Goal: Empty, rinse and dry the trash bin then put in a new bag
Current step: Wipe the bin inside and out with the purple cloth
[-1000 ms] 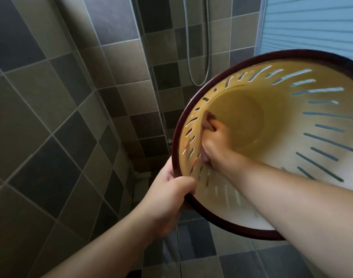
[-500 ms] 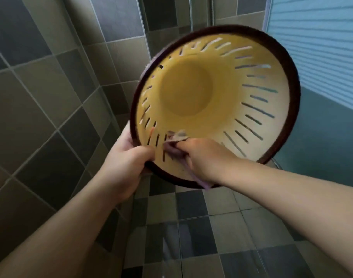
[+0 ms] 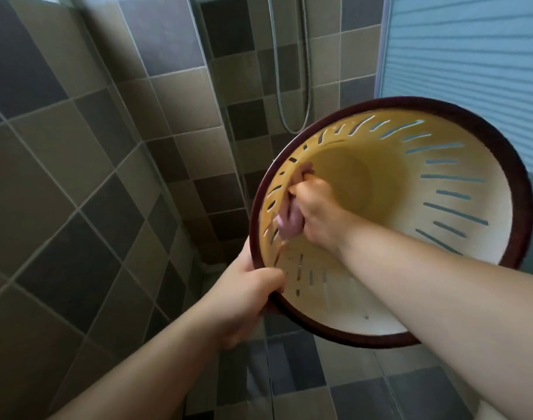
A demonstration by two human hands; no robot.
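A cream trash bin (image 3: 441, 253) with a dark red rim and slotted walls is held up in the air, its open mouth facing me. My left hand (image 3: 247, 295) grips the rim at its lower left, thumb inside. My right hand (image 3: 316, 213) reaches deep into the bin and holds a small pinkish cloth (image 3: 289, 222) pressed against the left inner wall. The bin holds nothing else that I can see.
Tiled shower walls in brown and grey stand to the left and ahead. A metal shower hose (image 3: 289, 86) hangs in the corner. A frosted glass panel (image 3: 471, 56) is at the right. Tiled floor (image 3: 304, 374) lies below.
The bin has come down and to the right, nearer to me. My right hand with the cloth has moved from the lower rim deeper up the left inner wall.
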